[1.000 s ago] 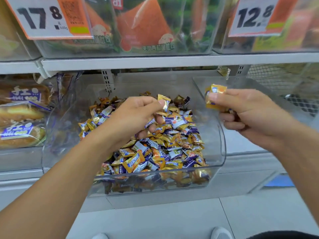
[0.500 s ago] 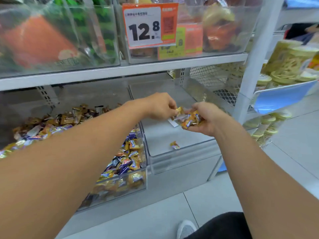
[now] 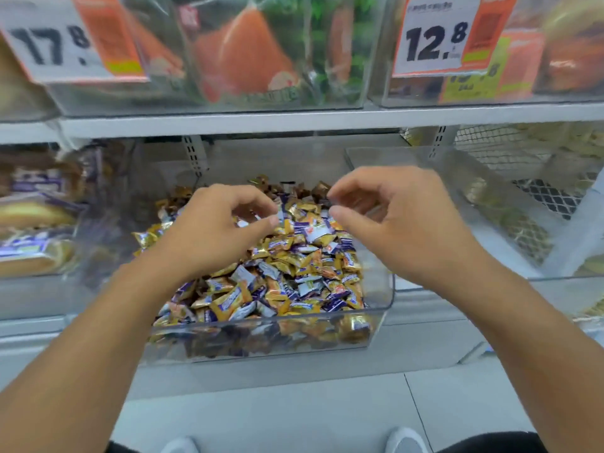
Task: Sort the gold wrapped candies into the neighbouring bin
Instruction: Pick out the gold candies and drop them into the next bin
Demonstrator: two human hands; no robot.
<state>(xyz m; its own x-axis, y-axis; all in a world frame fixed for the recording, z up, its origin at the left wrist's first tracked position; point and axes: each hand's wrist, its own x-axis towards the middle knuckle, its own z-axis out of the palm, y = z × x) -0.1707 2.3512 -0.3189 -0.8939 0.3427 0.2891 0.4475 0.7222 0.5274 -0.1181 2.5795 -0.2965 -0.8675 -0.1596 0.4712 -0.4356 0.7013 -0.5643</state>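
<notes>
A clear plastic bin (image 3: 379,325) on the lower shelf holds a heap of gold, purple and white wrapped candies (image 3: 287,279). Both my hands hover over the back of the heap. My left hand (image 3: 215,233) has its fingers curled downward, thumb and forefinger close together just above the candies, holding nothing that I can see. My right hand (image 3: 392,214) is likewise curled, thumb and forefinger a little apart and empty. The neighbouring clear bin (image 3: 464,178) stands to the right; its floor is mostly hidden behind my right hand and arm.
A white shelf edge (image 3: 294,120) runs above the bins, with snack bags and price tags 17.8 (image 3: 55,44) and 12.8 (image 3: 434,37). Packaged bread (image 3: 32,223) lies to the left. Wire mesh (image 3: 555,194) is at the right. Grey floor and my shoes are below.
The view swung right to the neighbouring bin and back to the candy bin. The candies my right hand held are gone from it, and both hands have returned above the heap.
</notes>
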